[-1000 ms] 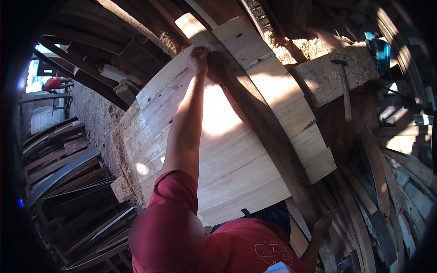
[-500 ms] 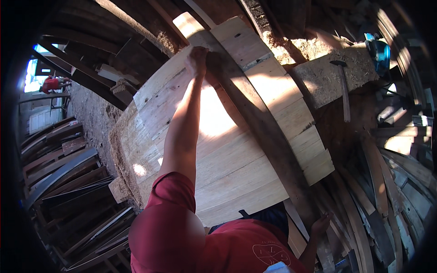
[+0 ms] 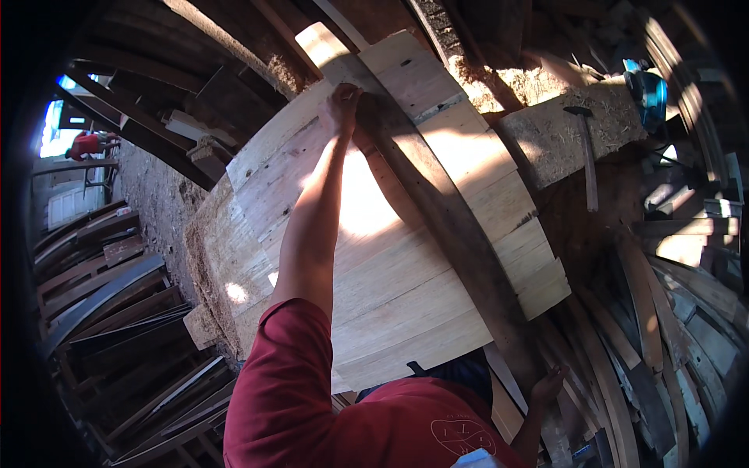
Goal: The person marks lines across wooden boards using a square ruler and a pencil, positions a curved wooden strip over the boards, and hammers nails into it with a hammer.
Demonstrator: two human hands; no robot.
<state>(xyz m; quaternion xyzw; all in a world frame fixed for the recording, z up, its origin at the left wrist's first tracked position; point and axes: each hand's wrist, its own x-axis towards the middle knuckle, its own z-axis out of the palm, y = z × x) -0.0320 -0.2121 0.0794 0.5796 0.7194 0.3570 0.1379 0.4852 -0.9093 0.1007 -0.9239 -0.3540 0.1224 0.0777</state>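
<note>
My left arm stretches nearly straight out in front of me, the forearm (image 3: 314, 214) slanting over a panel of pale joined boards (image 3: 406, 292). My left hand (image 3: 341, 111) is up near the far end of a long dark plank (image 3: 460, 226), its fingers curled in on the plank's left edge, grasping it there. My right arm is bent low beside my body, and my right hand (image 3: 548, 384) is at the plank's near end, by its right edge, with the fingers partly bent; I cannot tell whether it grips the wood or only rests against it.

The plank lies diagonally across the panel, from the sunlit tip at the upper left to the shade beside my right hip, running past the panel at both ends. It and my forearm cover part of the pale boards. Sawdust (image 3: 207, 292) is heaped along the panel's left side.

Beyond the panel on the right, a hammer (image 3: 587, 148) lies on a shavings-strewn board (image 3: 538, 148), its handle jutting past the near edge. A teal power tool (image 3: 649, 100) sits at that board's far end. Stacked lumber (image 3: 117, 300) crowds my left, and loose planks (image 3: 644, 312) fill the right. Far off to the left is another person in red (image 3: 84, 146).
</note>
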